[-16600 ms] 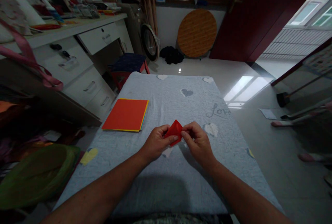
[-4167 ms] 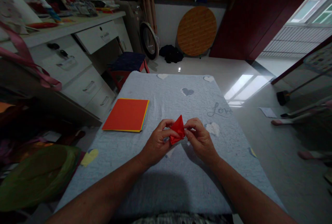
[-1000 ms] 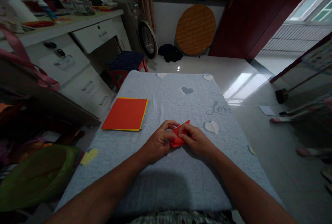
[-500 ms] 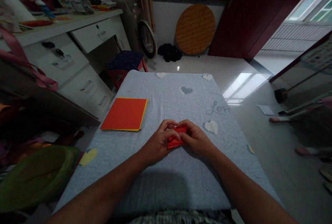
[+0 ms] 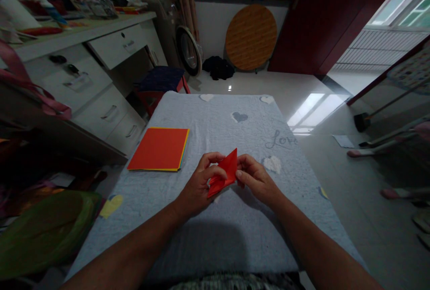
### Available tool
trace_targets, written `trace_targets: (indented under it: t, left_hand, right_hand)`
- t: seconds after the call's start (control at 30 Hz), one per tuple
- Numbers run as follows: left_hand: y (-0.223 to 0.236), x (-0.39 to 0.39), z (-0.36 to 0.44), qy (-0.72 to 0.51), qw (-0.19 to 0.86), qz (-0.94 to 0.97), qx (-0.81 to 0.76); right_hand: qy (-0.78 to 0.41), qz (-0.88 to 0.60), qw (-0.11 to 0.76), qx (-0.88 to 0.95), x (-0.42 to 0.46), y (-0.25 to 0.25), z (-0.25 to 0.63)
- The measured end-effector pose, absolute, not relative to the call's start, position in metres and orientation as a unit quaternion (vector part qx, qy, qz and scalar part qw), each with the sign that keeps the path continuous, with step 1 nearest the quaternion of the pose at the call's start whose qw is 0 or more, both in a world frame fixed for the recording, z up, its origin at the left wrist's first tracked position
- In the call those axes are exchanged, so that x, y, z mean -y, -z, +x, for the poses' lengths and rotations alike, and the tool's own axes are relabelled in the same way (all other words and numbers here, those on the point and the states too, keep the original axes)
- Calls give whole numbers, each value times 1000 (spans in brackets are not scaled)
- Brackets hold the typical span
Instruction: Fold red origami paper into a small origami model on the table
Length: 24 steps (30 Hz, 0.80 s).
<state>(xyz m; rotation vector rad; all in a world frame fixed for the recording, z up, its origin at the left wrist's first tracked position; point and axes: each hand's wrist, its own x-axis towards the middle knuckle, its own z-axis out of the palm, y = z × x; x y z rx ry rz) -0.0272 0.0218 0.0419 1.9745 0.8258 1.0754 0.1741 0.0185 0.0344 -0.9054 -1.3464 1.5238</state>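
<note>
A folded piece of red paper [image 5: 230,167] is held just over the cloth-covered table, one pointed corner sticking up and away from me. My left hand [image 5: 200,183] is closed on its left part, thumb on top and fingers behind. At the paper's right edge, my right hand [image 5: 258,179] pinches it between thumb and bent fingers; the exact contact is partly hidden. To the left of my hands lies a stack of square coloured paper [image 5: 159,149], a red-orange sheet on top with yellow and blue edges showing.
A pale blue cloth [image 5: 215,122] with hearts covers the table. Beyond it stand a stool [image 5: 161,79] and a washing machine with its door [image 5: 188,51] open. A white desk [image 5: 97,79] is at left, a green basket [image 5: 50,232] low left, and a broom [image 5: 363,121] at right.
The red paper has been turned and spread, so a pointed corner now stands up between my hands. My right hand has shifted slightly right, to the paper's edge.
</note>
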Motion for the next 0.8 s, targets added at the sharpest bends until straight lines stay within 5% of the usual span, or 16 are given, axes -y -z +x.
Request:
trace_targets:
  t: [0.53, 0.8]
  left_hand:
    - [-36, -27, -24, -408, 457, 710, -347]
    - [-33, -29, -24, -430, 545, 621, -363]
  right_hand:
    - [-604, -428, 456, 494, -17, -37, 164]
    - [-406, -393, 516, 644, -14, -33, 168]
